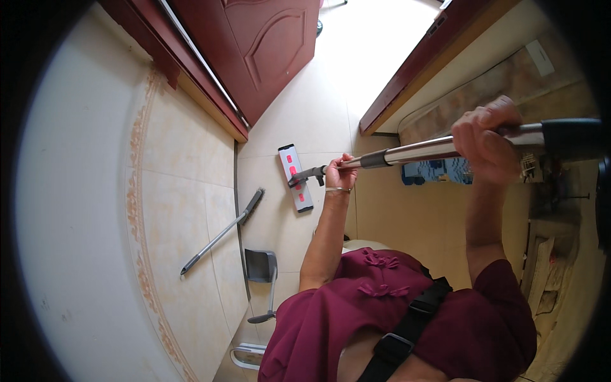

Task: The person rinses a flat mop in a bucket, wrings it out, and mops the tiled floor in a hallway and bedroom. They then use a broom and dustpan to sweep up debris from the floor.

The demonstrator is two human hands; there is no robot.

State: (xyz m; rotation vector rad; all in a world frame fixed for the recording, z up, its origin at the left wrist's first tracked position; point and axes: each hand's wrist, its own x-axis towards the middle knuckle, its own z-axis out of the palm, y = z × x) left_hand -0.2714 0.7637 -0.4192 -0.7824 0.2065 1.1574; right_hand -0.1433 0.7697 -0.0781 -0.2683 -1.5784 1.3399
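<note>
Both my hands hold the metal telescopic handle [420, 150] of a flat mop. My left hand [341, 174], with a bangle at the wrist, wraps the lower part near the dark grey joint. Higher up, my right hand [489, 138] grips the thicker tube just below its black upper grip; it looks slightly blurred. The mop head [300, 198] is a light grey rectangular plate with red patches and black end caps. It lies on the tiled floor [291, 248] left of my left hand. Its underside is hidden.
A long-handled brush [219, 236] leans against the tiled wall [174, 200]. Beside it stands a grey dustpan [260, 266]. A dark red door [267, 43] stands ajar ahead, with its frame [405, 79] at right. Blue-and-white patterned items [437, 171] sit low on the right.
</note>
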